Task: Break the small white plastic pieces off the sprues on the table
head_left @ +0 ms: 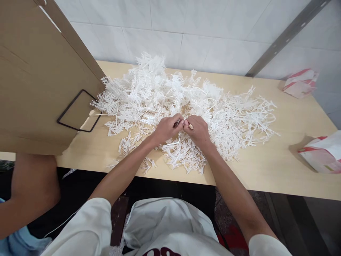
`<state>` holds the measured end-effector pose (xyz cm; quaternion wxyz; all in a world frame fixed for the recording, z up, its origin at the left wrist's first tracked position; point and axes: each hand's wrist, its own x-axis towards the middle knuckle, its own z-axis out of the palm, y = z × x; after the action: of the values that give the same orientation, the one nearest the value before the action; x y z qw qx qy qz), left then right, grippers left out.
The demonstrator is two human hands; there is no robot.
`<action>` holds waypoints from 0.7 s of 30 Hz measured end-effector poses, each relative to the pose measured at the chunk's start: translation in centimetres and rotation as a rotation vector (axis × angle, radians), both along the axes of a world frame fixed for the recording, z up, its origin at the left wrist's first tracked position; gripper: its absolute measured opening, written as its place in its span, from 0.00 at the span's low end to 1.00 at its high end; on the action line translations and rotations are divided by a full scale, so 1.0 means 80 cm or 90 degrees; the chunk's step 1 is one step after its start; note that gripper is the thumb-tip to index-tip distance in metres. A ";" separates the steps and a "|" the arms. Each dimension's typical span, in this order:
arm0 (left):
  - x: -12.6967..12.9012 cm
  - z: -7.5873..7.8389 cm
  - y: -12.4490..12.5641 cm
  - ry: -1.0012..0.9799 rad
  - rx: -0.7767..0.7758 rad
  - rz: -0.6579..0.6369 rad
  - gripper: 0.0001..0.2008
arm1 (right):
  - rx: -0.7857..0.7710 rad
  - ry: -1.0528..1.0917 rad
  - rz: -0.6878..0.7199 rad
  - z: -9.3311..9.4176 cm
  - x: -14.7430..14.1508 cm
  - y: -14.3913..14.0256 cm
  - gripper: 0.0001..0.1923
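White shirt, frame bottom. Left hand [167, 128] & right hand [197, 130], centre: both pinched shut on plastic sprigs [186, 103], atop bench [266, 170]. Best grip close, snap cleanly.

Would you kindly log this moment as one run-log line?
left hand: pinching white plastic piece | right hand: pinching same piece | white plastic sprues: heaped on table | cardboard box: at left

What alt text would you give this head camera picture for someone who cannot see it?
Two bare hands, left hand and right hand, meet fingertip to fingertip over a heap of white plastic sprigs on a pale wooden table. A cardboard box stands at the left.
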<state>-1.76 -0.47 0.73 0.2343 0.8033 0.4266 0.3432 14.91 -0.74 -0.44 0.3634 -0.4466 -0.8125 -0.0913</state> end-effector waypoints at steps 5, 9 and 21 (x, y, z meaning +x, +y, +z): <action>0.000 -0.006 0.003 -0.044 0.040 0.016 0.08 | 0.048 0.014 -0.034 -0.003 -0.005 -0.004 0.15; 0.001 -0.004 0.003 -0.069 0.050 0.051 0.04 | 0.012 0.134 -0.092 -0.001 -0.003 -0.005 0.13; -0.002 -0.003 0.009 -0.230 -0.087 0.004 0.14 | -0.176 0.247 0.085 0.012 0.001 -0.002 0.11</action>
<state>-1.94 0.28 0.50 0.3601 0.7098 0.4024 0.4523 15.01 -0.87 0.52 0.4532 -0.4463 -0.7602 0.1326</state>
